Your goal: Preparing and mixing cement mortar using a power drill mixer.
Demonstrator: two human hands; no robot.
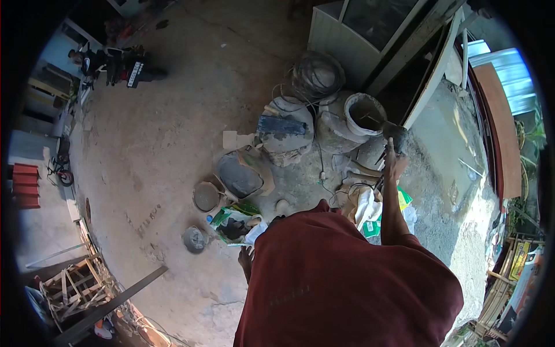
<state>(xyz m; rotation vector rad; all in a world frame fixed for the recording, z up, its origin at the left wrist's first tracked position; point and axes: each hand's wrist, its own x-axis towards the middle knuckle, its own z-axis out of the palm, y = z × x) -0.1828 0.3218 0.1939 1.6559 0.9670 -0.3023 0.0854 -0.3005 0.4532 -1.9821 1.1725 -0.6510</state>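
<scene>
Broadly, the concrete floor (144, 144) spreads under everything, and the person's maroon shirt (347, 283) fills the lower middle. Beyond it sits a dusty filled sack (289, 153), with a dark blue board (281, 125) lying across its top. Nearer, a cut-open sack (266, 169) holds a grey mass, and right of the filled sack stands a pale bucket (350, 123) with grey mix inside. Two smaller pails, one beside the cut-open sack (206, 196) and one farther toward the person (195, 239), stand to the left.

The right hand (395, 159) reaches far forward, its grip closed around a dark flat-bladed tool (396, 132) at the bucket's right rim; whether blade and rim touch cannot be told. The left hand (245, 260) is low beside a green-and-white bag (219, 217), partly hidden by the shirt, so its grip cannot be judged.

The tool is probably stiff and fairly light, heavier and slicker when loaded with wet mix; its handle, close to the blade, seems the best hold.
</scene>
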